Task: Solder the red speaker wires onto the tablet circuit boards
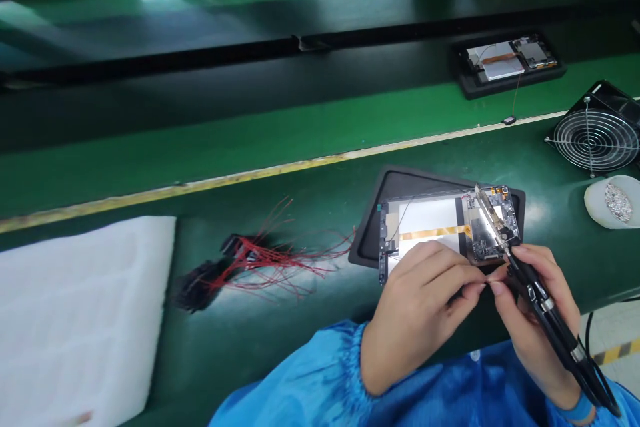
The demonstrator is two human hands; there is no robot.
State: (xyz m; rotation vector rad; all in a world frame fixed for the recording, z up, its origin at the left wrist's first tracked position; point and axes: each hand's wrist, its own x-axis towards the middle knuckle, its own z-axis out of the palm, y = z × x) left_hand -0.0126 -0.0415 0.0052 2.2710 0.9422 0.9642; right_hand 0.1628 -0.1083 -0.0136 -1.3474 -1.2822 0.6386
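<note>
My right hand [537, 313] is wrapped around a soldering iron [543, 303] with a black handle and a metal tip that points up and away, over the circuit board. My left hand [425, 307] is closed in a pinch, its fingertips meeting those of my right hand; whatever is between them is too small to make out. Just beyond both hands lies an opened tablet [430, 217], its white battery, orange ribbon and circuit board [483, 233] exposed. It rests askew on a black tray [367, 240], partly covered by my left hand.
Left of the tray lies a bundle of red wires [270, 260] with black parts. A white sheet [85, 313] covers the left side. At right are a fan [593, 137] and a bowl of silvery bits [597, 203]. Another opened device [500, 61] sits beyond the yellowish strip. A person's hand shows at the top.
</note>
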